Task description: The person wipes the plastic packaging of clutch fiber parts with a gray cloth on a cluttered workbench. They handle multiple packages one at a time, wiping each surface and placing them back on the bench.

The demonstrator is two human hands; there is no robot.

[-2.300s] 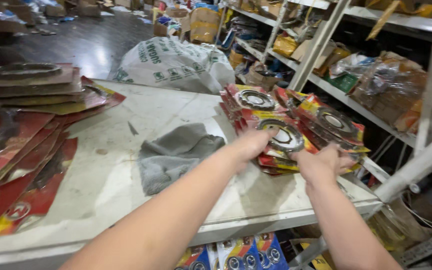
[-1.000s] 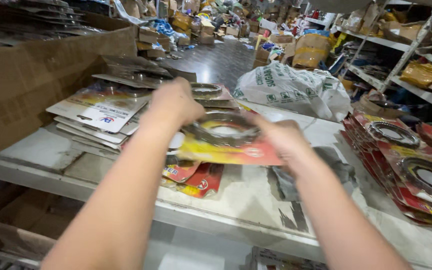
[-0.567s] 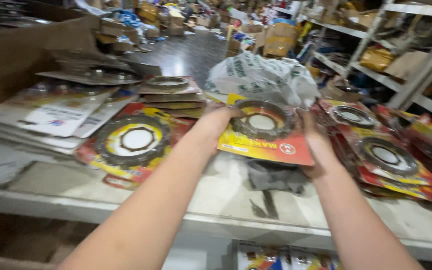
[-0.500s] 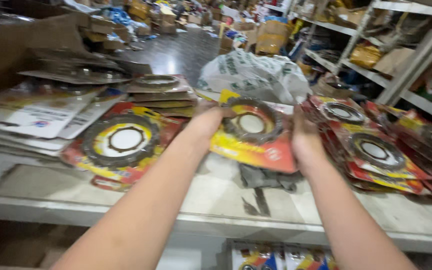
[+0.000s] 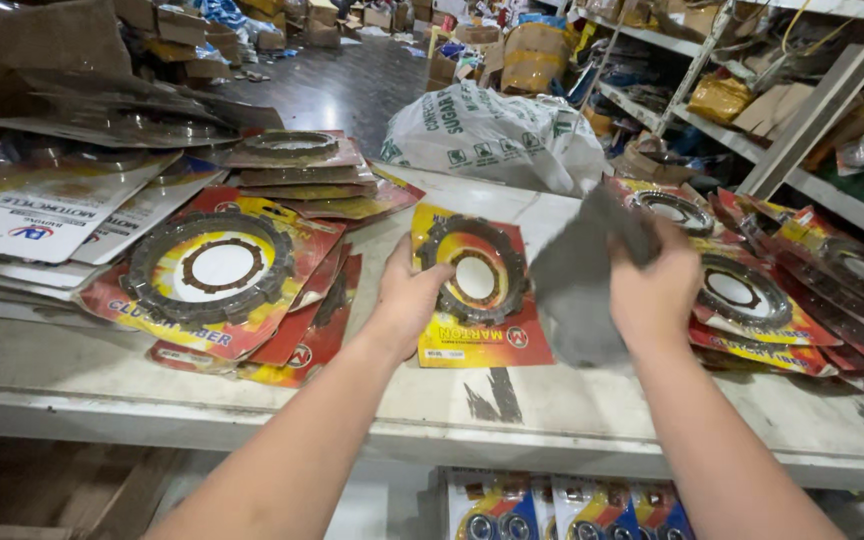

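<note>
Left hand [image 5: 410, 295] grips a carded ring pack [image 5: 474, 290]; right hand [image 5: 655, 290] clutches grey cloth [image 5: 580, 280] over the dusty white shelf [image 5: 572, 400].

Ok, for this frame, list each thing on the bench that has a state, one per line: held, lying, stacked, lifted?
left hand: grips the left edge of the carded ring pack
carded ring pack: flat on the bench, held
right hand: closed on the grey cloth
grey cloth: lifted, hanging crumpled
left stack of packs: piled, fanned
right stack of packs: piled, overlapping
white sack: lying, bulging
</note>
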